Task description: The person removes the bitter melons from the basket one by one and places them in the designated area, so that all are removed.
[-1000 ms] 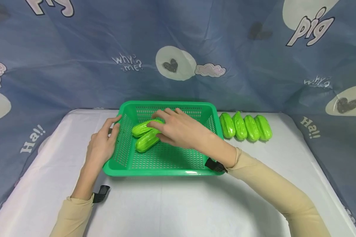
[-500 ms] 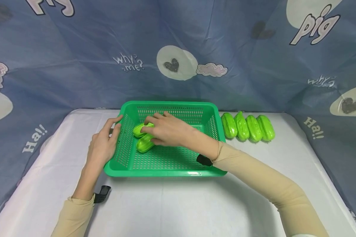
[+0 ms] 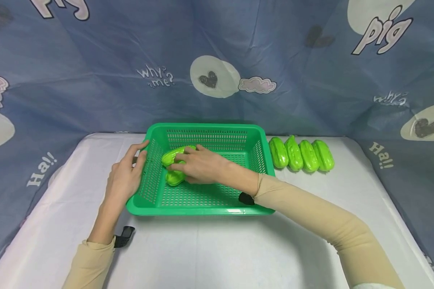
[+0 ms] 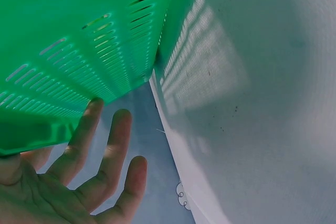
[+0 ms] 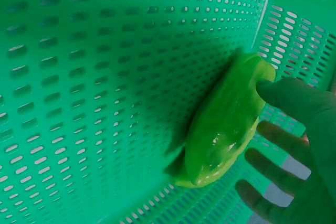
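Note:
A green plastic basket [image 3: 202,211] with slotted walls stands on the table. Inside it lie two glossy bright-green cucumbers, seemingly plastic: a farther one [image 3: 171,157] and a nearer one [image 3: 174,179]. My right hand [image 3: 204,164] reaches in from the right with bent fingers over the nearer cucumber, covering much of it. In the right wrist view the thumb [image 5: 289,95] touches a cucumber [image 5: 228,121] and the fingers lie along its other side. My left hand [image 3: 124,174] rests at the basket's left rim; its relaxed, fairly straight fingers [image 4: 118,148] are beside the outer wall.
Several more cucumbers [image 3: 309,156] lie side by side in a row just right of the basket. A white cloth covers the table [image 3: 202,253]. Behind it hangs a blue printed curtain [image 3: 112,104].
My right hand has shifted left and downward inside the basket, from above the farther cucumber to the nearer one. The left hand keeps its place at the rim.

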